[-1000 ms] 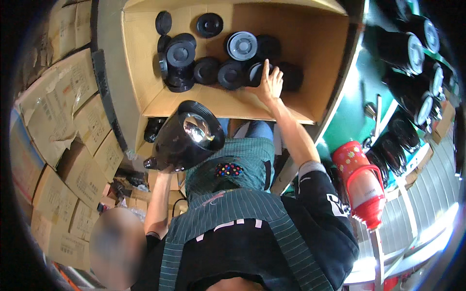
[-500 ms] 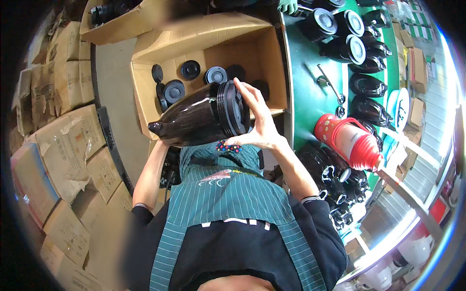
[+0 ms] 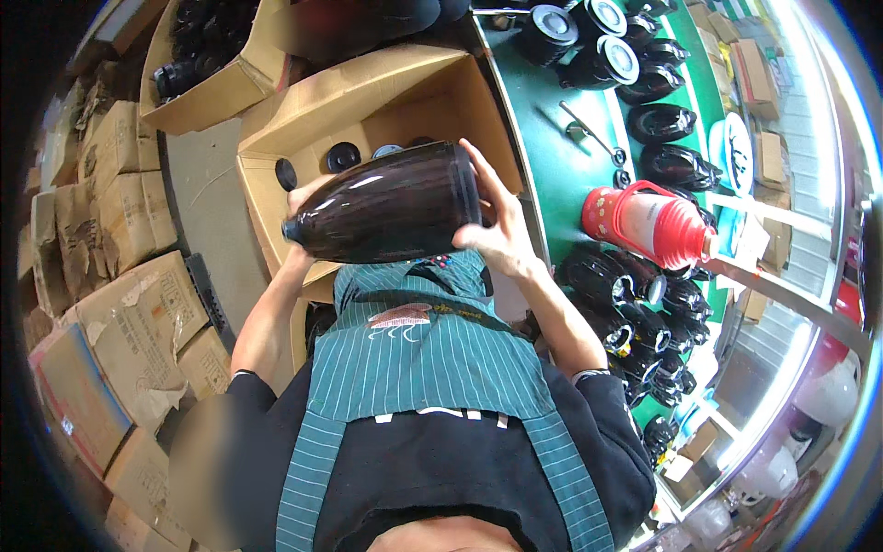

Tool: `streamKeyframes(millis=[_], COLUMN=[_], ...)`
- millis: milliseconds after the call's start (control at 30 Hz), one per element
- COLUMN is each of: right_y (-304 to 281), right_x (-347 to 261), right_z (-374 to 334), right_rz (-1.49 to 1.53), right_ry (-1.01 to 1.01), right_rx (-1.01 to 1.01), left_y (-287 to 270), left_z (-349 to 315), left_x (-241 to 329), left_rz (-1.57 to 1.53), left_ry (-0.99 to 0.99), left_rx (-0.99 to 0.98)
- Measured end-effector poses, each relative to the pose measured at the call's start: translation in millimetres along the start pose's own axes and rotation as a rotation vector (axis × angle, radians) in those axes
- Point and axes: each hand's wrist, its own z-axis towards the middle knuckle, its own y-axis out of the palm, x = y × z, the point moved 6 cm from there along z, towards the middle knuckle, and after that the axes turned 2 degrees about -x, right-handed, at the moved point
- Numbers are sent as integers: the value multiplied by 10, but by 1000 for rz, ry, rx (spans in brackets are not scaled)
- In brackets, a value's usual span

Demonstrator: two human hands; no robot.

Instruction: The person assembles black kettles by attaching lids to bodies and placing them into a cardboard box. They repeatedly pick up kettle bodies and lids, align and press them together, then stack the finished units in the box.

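Between my two hands lies a glossy dark brown thermos flask body (image 3: pixel 382 207), held sideways above the front of a cardboard box. Its narrow tip points left and its wide end right. At the tapering end, my left hand (image 3: pixel 300 197) is closed around the flask body, mostly hidden behind it. My right hand (image 3: pixel 501 230) grips the wide end with the thumb on the near side and fingers on the far side. In the open cardboard box (image 3: pixel 253 198) beneath are several round black caps (image 3: pixel 344 156), partly covered by the flask body.
A green workbench (image 3: pixel 543 129) on the right carries a red thermos flask (image 3: pixel 644 221), a metal bar tool (image 3: pixel 589 132), several black flask bodies (image 3: pixel 662 122) and black lidded pieces (image 3: pixel 607 63). Cartons (image 3: pixel 138 313) are stacked at left. Another box (image 3: pixel 207 97) with black parts stands at far left.
The flask body has turned so its wide end's face, visible before, now points away to the right. It sits slightly higher, and my view has shifted. Both hands still hold it.
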Motion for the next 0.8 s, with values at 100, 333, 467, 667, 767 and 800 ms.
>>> streamKeyframes(millis=[100, 333, 467, 667, 767, 800], right_y=[-86, 79, 108, -70, 51, 31], right_x=[303, -119, -188, 155, -167, -195], right_z=[7, -199, -205, -373, -420, -406], right_rz=[57, -292, -103, 266, -174, -616], right_ry=[202, -263, -205, 469, -251, -583], right_rx=[1, 38, 124, 87, 86, 13], left_y=[-36, -5, 81, 28, 150, 288], left_z=[41, 161, 198, 207, 256, 117], left_x=[1040, -4, 725, 1335, 292, -85], left_rz=[460, 3, -122, 334, -12, -225], left_ry=[651, -1, 141, 530, -23, -124], left_rx=[270, -30, 139, 39, -117, -144])
